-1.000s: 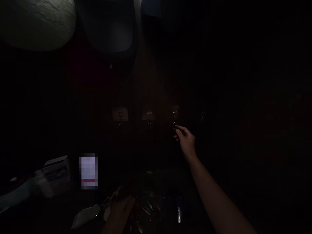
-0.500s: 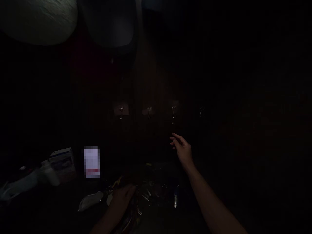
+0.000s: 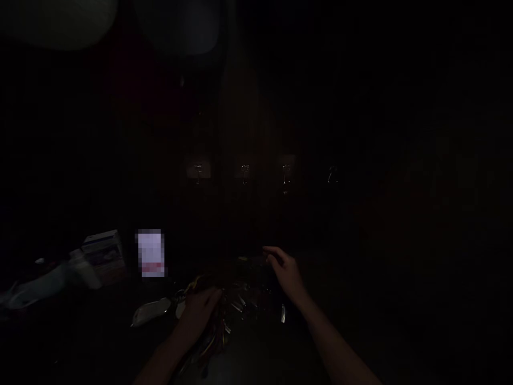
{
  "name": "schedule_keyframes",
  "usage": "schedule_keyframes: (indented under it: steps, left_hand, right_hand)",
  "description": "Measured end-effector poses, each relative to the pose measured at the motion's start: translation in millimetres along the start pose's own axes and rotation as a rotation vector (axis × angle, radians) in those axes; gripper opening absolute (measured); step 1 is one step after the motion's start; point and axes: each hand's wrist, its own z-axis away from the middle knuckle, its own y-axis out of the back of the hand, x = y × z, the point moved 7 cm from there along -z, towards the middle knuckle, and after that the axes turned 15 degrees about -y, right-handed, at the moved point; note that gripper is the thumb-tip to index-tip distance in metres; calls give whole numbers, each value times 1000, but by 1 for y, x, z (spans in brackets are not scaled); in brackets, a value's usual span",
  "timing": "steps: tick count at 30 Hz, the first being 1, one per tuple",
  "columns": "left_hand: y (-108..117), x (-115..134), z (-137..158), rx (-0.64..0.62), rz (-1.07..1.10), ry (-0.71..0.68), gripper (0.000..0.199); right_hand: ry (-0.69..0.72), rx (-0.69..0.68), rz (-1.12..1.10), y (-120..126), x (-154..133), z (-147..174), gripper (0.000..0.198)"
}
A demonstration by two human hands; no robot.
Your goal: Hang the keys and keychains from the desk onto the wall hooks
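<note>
The scene is very dark. My left hand (image 3: 196,310) is at a tangled bundle of thin coloured cords (image 3: 214,339) with small metal ends; its fingers curl down over them, their tips lost in shadow. Beside that wrist lies a pale, flat, rounded object (image 3: 152,311) with a shiny rim. My right hand (image 3: 285,271) hovers to the right of the bundle, index finger and thumb apart, and I make out nothing between them. Beneath it is a small silvery strip (image 3: 283,313). Several thin shiny pieces (image 3: 238,305) lie between the hands.
Metal hooks (image 3: 245,170) run in a row along the dark upright surface ahead. At left stand a box (image 3: 105,258), a pale bottle (image 3: 86,270) and a crumpled light bag (image 3: 38,289). A bright blurred rectangle (image 3: 151,252) glows beside the box. Pale rounded shapes (image 3: 60,24) hang above.
My right hand has come down and left, away from the hooks and toward the surface. The left hand stays at the cords. The view has tilted down slightly less, or shifted, raising most things a little.
</note>
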Motion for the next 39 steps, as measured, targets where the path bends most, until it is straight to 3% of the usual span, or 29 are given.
schedule_keyframes:
  steps: [6,11,19,24,28,33,39]
  left_hand:
    - [-4,-4,-1,-6,9,-2,42]
    - [-4,-2,0,-14,9,-1,41]
    - [-3,-1,0,-3,-17,29,42]
    - [-1,3,-5,-104,44,43,38]
    - [6,23,-11,-165,123,-38,25]
    - [10,40,-24,-16,180,-72,21]
    - [-20,41,-29,93,444,1,24]
  right_hand:
    - [161,-116,404,-29,11,14,27]
    - [156,-148,802,-42,18,22,27]
    - [179,-180,931,-50,24,22,17]
    - [230,-193,838,-49,20,23,15]
    - [212,-191,517,-42,10,25,16]
    - [27,-229,149,-41,8,24,19]
    - [-57,-294,-118,-46,5,27,26]
